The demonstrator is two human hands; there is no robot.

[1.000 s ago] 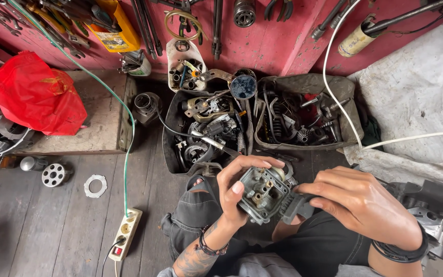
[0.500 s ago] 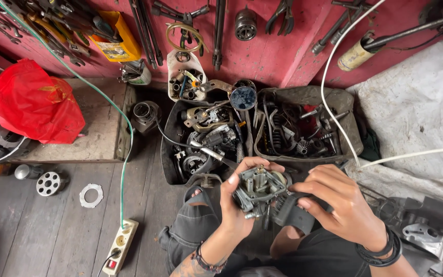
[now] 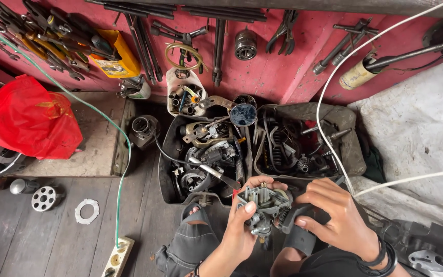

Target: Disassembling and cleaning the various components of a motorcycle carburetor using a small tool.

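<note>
Left hand point(image 3: 242, 231) wraps the grey metal carburetor point(image 3: 263, 204) from below, thumb over its near edge, fingers closed round the body. Right hand point(image 3: 334, 215) is closed on a black rubber part point(image 3: 294, 215) at the carburetor's right side, thumb pressing on it; whether the two pieces are joined or only touching I cannot tell. The carburetor sits over the person's lap, just in front of the black parts tray point(image 3: 166, 177), with the dark knee point(image 3: 193, 241) below it.

Risks, as a judgement — the grip is one-handed from underneath and the casting looks oily, so a slip could drop it onto the wooden floor point(image 3: 52, 246) or into the tray, where small pieces would get lost among the scrap metal. The brass stub on top sticks up unguarded; a knock against the tray rim could bend it. Hard thumb pressure on the rubber part could tear it or seat it crooked. The white cable point(image 3: 334, 87) runs close by the right wrist and could snag — the green cable point(image 3: 116, 205) to the power strip point(image 3: 118, 259) is further off, less worry.
</note>
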